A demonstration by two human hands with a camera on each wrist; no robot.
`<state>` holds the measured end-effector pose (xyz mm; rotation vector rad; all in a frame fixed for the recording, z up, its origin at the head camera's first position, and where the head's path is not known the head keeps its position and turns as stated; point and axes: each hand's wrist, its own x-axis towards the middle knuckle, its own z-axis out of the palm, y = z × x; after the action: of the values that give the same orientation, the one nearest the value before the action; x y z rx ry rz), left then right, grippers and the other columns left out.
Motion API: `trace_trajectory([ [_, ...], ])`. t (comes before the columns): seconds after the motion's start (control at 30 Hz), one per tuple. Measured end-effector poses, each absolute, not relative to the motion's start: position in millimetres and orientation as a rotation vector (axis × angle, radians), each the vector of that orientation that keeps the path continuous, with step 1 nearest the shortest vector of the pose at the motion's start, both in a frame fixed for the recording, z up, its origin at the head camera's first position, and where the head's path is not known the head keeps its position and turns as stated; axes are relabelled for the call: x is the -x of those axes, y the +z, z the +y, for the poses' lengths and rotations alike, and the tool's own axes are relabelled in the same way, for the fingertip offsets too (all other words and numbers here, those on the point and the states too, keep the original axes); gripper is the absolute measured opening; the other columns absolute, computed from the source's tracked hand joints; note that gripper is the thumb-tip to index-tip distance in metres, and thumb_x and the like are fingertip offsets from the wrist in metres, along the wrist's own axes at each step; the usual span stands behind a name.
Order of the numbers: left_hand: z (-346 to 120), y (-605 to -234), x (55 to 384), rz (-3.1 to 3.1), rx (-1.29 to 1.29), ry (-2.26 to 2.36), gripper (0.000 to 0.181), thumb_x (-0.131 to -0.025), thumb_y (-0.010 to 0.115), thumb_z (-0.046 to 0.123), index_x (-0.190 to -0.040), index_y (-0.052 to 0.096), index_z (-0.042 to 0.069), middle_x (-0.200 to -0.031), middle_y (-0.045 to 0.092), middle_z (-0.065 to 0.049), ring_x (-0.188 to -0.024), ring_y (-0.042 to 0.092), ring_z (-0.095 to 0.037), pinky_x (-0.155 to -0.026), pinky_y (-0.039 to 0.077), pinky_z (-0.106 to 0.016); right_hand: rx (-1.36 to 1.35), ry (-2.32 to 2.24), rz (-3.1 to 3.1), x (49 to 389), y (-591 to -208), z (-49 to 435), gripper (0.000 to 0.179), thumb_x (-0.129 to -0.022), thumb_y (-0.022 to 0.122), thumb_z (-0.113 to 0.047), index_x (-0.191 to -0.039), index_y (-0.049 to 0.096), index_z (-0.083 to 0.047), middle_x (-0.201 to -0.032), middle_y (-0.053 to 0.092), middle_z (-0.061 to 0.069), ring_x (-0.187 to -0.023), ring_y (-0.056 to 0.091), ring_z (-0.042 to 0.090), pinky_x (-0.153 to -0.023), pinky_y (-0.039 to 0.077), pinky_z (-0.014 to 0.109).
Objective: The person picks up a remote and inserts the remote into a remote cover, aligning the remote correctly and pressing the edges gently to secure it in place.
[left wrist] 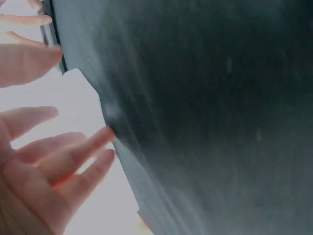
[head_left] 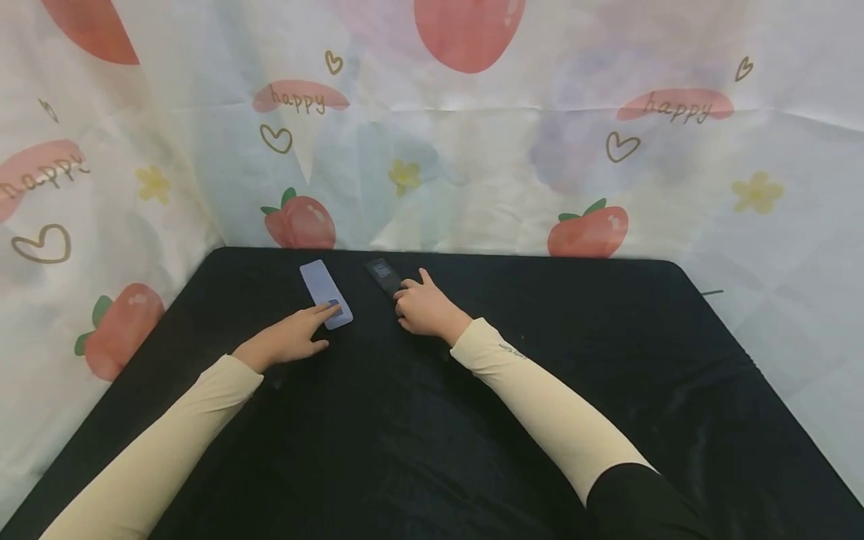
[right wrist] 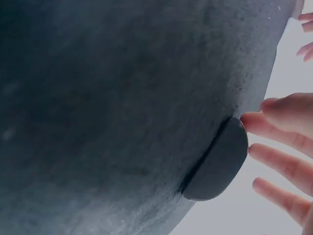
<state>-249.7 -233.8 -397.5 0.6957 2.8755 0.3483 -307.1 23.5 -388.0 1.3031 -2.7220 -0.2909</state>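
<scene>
In the head view a flat, pale lavender bar with rounded corners point(head_left: 320, 282) lies slanted on the dark table, a darker patch near its closer end. My left hand point(head_left: 286, 341) reaches over that end with fingers extended, fingertips at the patch. To its right lies a slim black device like a remote control point(head_left: 383, 274), with a small grey printed or screen area. My right hand point(head_left: 427, 307) is at its near end. In the right wrist view its fingers point(right wrist: 274, 161) touch the rounded dark end point(right wrist: 220, 164). Glare hides the bar's outline in the left wrist view.
A black cloth covers the table point(head_left: 405, 442), its far edge just beyond both objects. White curtains point(head_left: 466, 165) printed with strawberries, hearts and "happy" stand behind and at the sides. A thin dark line point(head_left: 712, 292) shows at the right edge.
</scene>
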Motion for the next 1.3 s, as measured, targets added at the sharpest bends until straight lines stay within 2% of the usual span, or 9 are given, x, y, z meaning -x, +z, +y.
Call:
trace_trajectory([
  [0.13,-241.0,-393.9,260.3,2.961,-0.837,0.234,0.055,-0.084,0.055,-0.002,-0.137,0.044,0.002,-0.138,0.047,-0.023,-0.119,0.054,-0.036,-0.085,0.050,-0.044,-1.255,-0.330,-2.715,311.9,-390.1,21.4,0.024,-0.091,0.060,-0.027,-0.111,0.069,-0.018,-0.121,0.063,0.004,-0.120,0.051,0.026,-0.108,0.029,0.057],
  [0.23,-245.1,-391.3,273.0,3.049,-0.959,-0.008,0.051,-0.081,0.053,-0.006,-0.131,0.052,0.004,-0.132,0.053,-0.023,-0.103,0.063,-0.032,-0.073,0.052,-0.041,-1.187,-0.385,-2.751,315.1,-392.0,19.8,0.034,-0.091,0.059,-0.033,-0.123,0.062,-0.021,-0.128,0.058,0.006,-0.122,0.050,0.027,-0.108,0.030,0.055],
  [0.3,-245.3,-390.7,282.5,3.069,-1.025,-0.180,0.052,-0.081,0.056,-0.007,-0.131,0.052,0.006,-0.133,0.052,-0.023,-0.102,0.063,-0.033,-0.078,0.052,-0.042,-1.152,-0.416,-2.791,316.4,-392.8,18.9,0.040,-0.091,0.059,-0.036,-0.129,0.057,-0.025,-0.132,0.055,0.007,-0.123,0.050,0.028,-0.108,0.030,0.055],
  [0.47,-241.7,-392.7,302.6,3.016,-1.077,-0.461,0.063,-0.077,0.067,-0.007,-0.134,0.050,0.012,-0.142,0.044,-0.021,-0.118,0.054,-0.036,-0.098,0.044,-0.048,-1.144,-0.412,-2.898,316.6,-392.7,18.3,0.046,-0.092,0.057,-0.036,-0.137,0.049,-0.028,-0.139,0.050,0.012,-0.120,0.055,0.030,-0.104,0.035,0.054],
  [0.63,-234.8,-393.9,310.8,2.986,-1.083,-0.534,0.053,-0.074,0.068,-0.006,-0.123,0.057,0.012,-0.136,0.051,-0.018,-0.119,0.054,-0.035,-0.100,0.042,-0.047,-1.187,-0.339,-2.951,316.6,-392.7,23.6,0.046,-0.092,0.058,-0.030,-0.137,0.049,-0.025,-0.144,0.044,0.016,-0.118,0.058,0.025,-0.098,0.043,0.050],
  [0.83,-231.6,-392.3,310.0,2.960,-1.126,-0.507,0.049,-0.072,0.069,0.002,-0.119,0.059,0.013,-0.117,0.064,-0.011,-0.112,0.057,-0.031,-0.103,0.038,-0.048,-1.250,-0.253,-2.965,321.3,-391.2,41.7,0.046,-0.090,0.061,-0.021,-0.135,0.051,-0.024,-0.147,0.039,0.016,-0.123,0.054,0.027,-0.101,0.041,0.052],
  [1.0,-230.0,-391.1,305.2,2.936,-1.177,-0.486,0.045,-0.074,0.071,0.015,-0.118,0.059,0.013,-0.111,0.065,-0.011,-0.109,0.057,-0.031,-0.106,0.034,-0.053,-1.272,-0.282,-2.933,325.2,-391.6,51.5,0.049,-0.090,0.061,-0.019,-0.137,0.049,-0.023,-0.148,0.038,0.014,-0.121,0.056,0.026,-0.102,0.040,0.052],
  [1.17,-226.5,-389.9,302.4,2.902,-1.167,-0.519,0.052,-0.075,0.073,0.027,-0.122,0.057,0.013,-0.115,0.062,-0.011,-0.114,0.055,-0.031,-0.107,0.031,-0.053,-1.152,-0.417,-2.869,330.0,-396.0,46.9,0.055,-0.094,0.054,-0.033,-0.144,0.038,-0.015,-0.138,0.050,0.013,-0.117,0.057,0.029,-0.101,0.039,0.053],
  [1.3,-225.5,-390.4,302.2,2.890,-1.148,-0.545,0.057,-0.075,0.073,0.029,-0.126,0.055,0.013,-0.122,0.060,-0.013,-0.118,0.053,-0.032,-0.109,0.030,-0.053,-1.006,-0.556,-2.836,334.7,-401.9,37.3,0.060,-0.096,0.045,-0.045,-0.141,0.039,-0.006,-0.131,0.055,0.013,-0.117,0.056,0.031,-0.101,0.039,0.053],
])
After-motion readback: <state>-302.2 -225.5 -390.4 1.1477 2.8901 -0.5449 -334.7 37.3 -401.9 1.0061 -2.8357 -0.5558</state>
